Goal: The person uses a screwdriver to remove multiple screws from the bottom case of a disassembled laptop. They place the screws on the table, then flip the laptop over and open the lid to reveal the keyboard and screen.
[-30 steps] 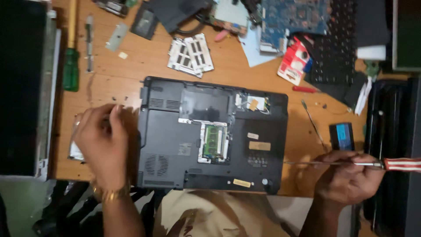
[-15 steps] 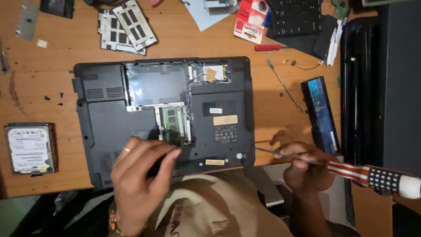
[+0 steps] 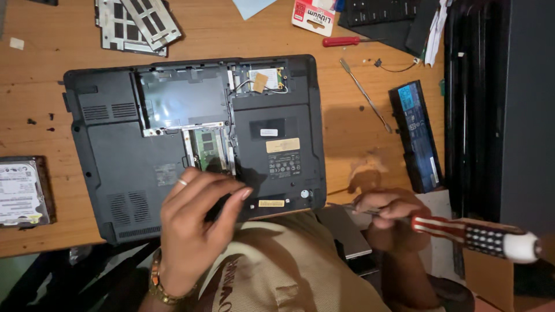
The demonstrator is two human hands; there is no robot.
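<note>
1. The left hand [image 3: 193, 222] lies with its fingers loosely spread on the upside-down black laptop [image 3: 191, 144], hiding part of its near edge.
2. The right hand [image 3: 388, 219], beside it, pinches a striped screwdriver [image 3: 462, 231].
3. Past that hand lie a thin metal tool [image 3: 365, 95] and a battery [image 3: 417, 134].
4. A hard drive [image 3: 20, 190] is cut off at the edge.

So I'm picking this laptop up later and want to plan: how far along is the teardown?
Done: the bottom covers are off, the battery and hard drive lie aside. In hand: the left hand rests on the laptop base, the right hand holds a screwdriver. Left: the memory module and wireless card remain seated.
</note>
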